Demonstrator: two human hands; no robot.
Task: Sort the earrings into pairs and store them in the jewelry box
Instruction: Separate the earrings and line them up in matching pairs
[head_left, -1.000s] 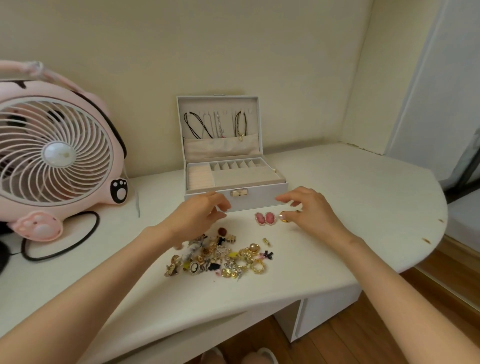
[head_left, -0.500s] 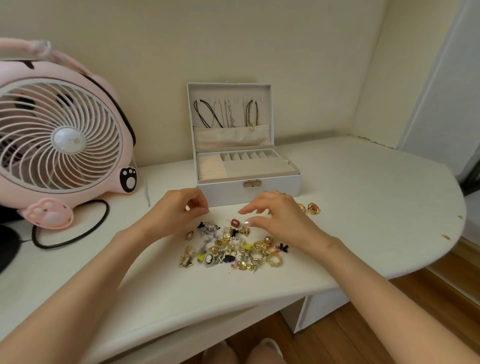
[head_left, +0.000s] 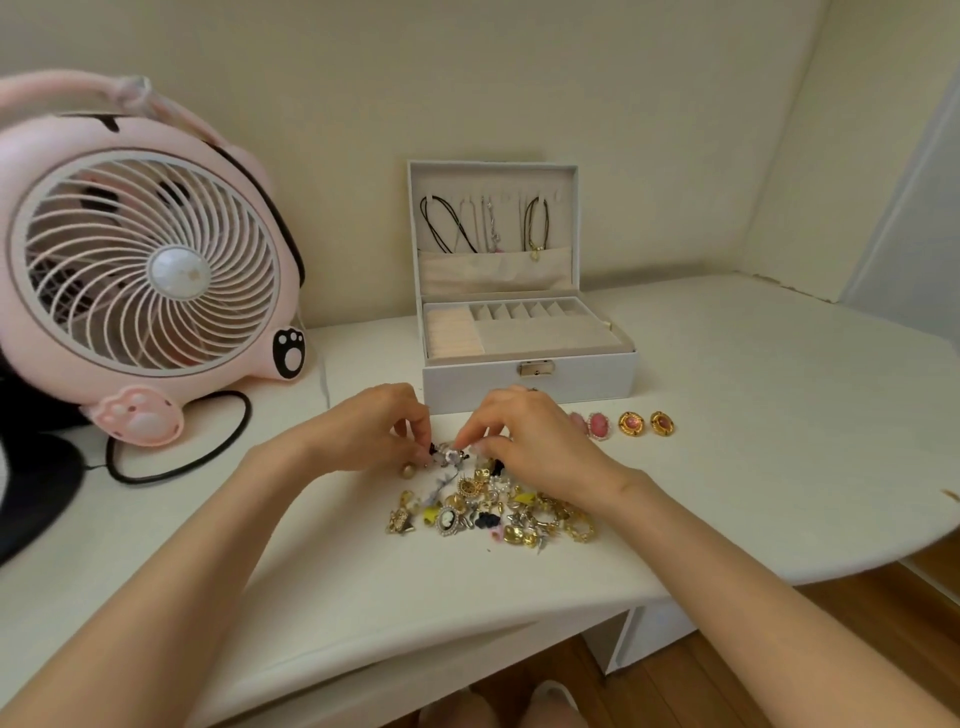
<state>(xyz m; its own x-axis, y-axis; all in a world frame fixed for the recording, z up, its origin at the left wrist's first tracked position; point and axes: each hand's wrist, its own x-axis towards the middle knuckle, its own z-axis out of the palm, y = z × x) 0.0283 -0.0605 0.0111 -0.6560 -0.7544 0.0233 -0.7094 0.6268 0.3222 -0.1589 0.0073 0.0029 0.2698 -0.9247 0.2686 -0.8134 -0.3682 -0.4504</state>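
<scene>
A pile of mixed earrings (head_left: 493, 512) lies on the white table in front of the open white jewelry box (head_left: 530, 376). My left hand (head_left: 371, 428) and my right hand (head_left: 524, 436) meet at the pile's far edge, fingertips curled, both pinching a small silver and black earring (head_left: 449, 457) between them. To the right of my right hand a pink oval pair (head_left: 597, 426) and a gold-rimmed pink pair (head_left: 647, 423) lie side by side on the table. The box's compartments show no earrings; necklaces hang inside its lid.
A pink cat-shaped fan (head_left: 140, 260) stands at the left with its black cable (head_left: 208, 457) looping on the table (head_left: 779, 415). The table's curved front edge is close to the pile. Wooden floor shows below at the right.
My right hand moved left from the set-aside pairs to the pile's far edge. Both hands came together and now pinch one small earring. The camera has moved closer.
</scene>
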